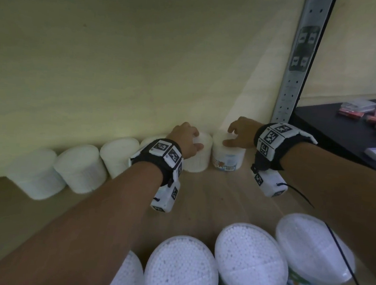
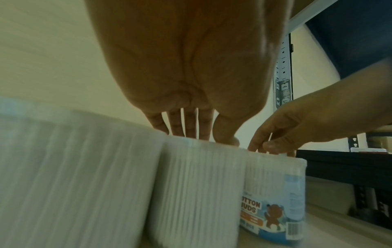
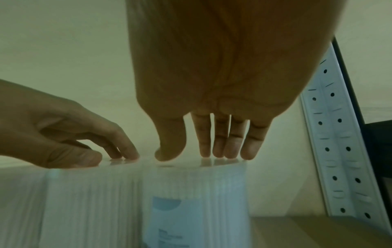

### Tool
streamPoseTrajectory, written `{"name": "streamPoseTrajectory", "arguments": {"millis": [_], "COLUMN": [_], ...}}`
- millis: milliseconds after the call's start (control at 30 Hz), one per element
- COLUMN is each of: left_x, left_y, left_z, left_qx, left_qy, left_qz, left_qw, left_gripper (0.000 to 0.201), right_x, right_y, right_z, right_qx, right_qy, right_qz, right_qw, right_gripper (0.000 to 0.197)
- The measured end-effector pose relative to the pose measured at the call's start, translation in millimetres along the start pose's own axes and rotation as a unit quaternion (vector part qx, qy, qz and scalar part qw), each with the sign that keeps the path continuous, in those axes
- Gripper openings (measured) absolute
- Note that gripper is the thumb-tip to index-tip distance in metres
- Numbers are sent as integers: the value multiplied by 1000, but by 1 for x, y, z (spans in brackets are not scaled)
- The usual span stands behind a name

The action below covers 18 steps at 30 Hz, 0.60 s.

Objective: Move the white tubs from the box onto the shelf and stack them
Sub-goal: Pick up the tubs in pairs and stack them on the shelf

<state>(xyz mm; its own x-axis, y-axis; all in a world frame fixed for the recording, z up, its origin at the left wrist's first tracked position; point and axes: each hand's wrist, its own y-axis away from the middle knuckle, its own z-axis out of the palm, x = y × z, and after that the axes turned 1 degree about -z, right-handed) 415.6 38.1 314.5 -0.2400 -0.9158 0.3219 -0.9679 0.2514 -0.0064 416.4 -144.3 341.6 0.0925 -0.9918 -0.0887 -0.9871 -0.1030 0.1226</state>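
Observation:
Several white tubs of cotton buds stand in a row along the back wall of the wooden shelf (image 1: 212,190). My left hand (image 1: 196,140) (image 2: 203,137) rests its straight fingertips on the lid of a plain white tub (image 1: 200,159) (image 2: 197,184). Just right of it, my right hand (image 1: 229,137) (image 3: 191,156) touches the lid of the end tub (image 1: 227,157) (image 3: 191,193), which has a blue label (image 2: 275,209). These two tubs stand side by side, touching. Neither hand grips anything. No box is in view.
More white tubs (image 1: 80,169) continue the back row to the left. Three lidded tubs (image 1: 249,261) stand at the shelf's front edge below my arms. A perforated metal upright (image 1: 294,83) bounds the shelf on the right; beyond it a dark table (image 1: 320,126) holds red packs.

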Motion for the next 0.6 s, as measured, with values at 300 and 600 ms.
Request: {"name": "streamPoseTrajectory", "arguments": {"millis": [300,600], "left_x": [-1,0], "left_y": [1,2], "left_z": [2,1], "left_qx": [9,7], "left_qy": [0,-6], "left_qz": [7,3], "left_qw": [1000,1000], "left_gripper": [50,49], "right_x": [-3,-2], "right_y": [0,-1], "right_z": [-3,-5], "right_qx": [-25,14], "right_qy": [20,9], "right_qz": [-16,-28], "right_qw": [999,999], "right_gripper": [55,42]}}
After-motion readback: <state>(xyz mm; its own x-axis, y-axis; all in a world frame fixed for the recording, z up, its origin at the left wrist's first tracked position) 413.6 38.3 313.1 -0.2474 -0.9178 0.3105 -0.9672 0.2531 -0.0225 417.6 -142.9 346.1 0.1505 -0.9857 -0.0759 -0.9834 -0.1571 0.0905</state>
